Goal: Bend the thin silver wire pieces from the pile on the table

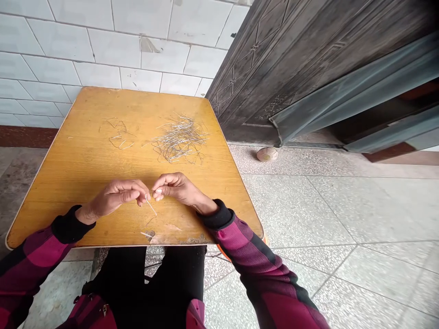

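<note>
Over the near half of the wooden table (92, 169), my left hand (118, 196) pinches a thin wire (151, 206) with a pale section that hangs below its fingertips. My right hand (178, 188) is closed just beside it, thumb and index finger pressed together on what looks like the wire's other end; the fingertips partly hide it. Beyond my right hand lies a tangled pile of thin wires (180, 139), some with pale sections. A smaller, loose group of similar wires (120, 139) lies beyond my left hand.
White wall tiles (116, 55) stand behind the table. At right are a dark carved door (247, 91) and a grey-green curtain (318, 109). A worn ball (267, 154) rests on the speckled floor (298, 210). The table's near edge has a chipped patch (195, 239).
</note>
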### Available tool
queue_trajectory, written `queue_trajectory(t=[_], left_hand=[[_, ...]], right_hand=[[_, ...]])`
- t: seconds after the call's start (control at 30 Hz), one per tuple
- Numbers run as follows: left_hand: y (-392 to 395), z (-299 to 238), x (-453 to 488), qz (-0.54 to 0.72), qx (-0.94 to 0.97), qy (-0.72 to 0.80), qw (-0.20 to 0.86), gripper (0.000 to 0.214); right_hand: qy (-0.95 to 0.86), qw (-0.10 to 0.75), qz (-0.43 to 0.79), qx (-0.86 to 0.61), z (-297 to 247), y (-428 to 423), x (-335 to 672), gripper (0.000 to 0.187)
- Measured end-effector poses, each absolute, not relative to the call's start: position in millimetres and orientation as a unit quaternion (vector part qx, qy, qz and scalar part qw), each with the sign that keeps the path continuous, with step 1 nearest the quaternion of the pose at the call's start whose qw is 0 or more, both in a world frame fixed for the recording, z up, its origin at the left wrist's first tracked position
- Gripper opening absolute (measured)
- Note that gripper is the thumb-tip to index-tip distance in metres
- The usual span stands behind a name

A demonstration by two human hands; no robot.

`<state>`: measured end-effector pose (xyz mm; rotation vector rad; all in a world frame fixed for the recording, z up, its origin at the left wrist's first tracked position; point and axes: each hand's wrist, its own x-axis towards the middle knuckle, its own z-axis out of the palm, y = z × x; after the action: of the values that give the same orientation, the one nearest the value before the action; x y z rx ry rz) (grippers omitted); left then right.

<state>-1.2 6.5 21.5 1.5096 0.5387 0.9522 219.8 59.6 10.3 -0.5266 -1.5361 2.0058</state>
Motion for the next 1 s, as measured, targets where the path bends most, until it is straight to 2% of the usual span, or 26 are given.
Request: queue_trajectory(t=[0.07,0.2,0.37,0.53,0.77,1.0], left_hand=[[4.2,23.9,1.2,0.440,0.676,0.268,0.528,0.013],[0.3,26.6,6.6,0.463,0.758,0.278,0.366,0.015],[-1.4,30.5,9.2,0.454,0.816,0.290,0.208,0.016],[-1.5,26.8,11.2,0.391,0.842,0.343,0.145,0.015],[-7.1,26.5,12.2,0.282,0.877,0.389,0.005,0.029],[-5.8,27.2,16.5,0.268,0.875,0.388,-0.111,0.029]], right_hand=[[-0.564,0.263,0.761,-0.185,8.1,59.1,216.8,0.024],[-0.577,0.245,0.759,-0.177,2.8,56.4,208.7,0.026],[-0.614,0.312,0.682,-0.244,4.9,54.0,205.9,0.031],[-0.601,0.256,0.717,-0.243,15.1,46.2,209.2,0.036],[-0.576,0.193,0.748,-0.268,18.5,49.4,215.7,0.023],[-0.585,0.195,0.737,-0.279,10.6,46.4,208.7,0.029]])
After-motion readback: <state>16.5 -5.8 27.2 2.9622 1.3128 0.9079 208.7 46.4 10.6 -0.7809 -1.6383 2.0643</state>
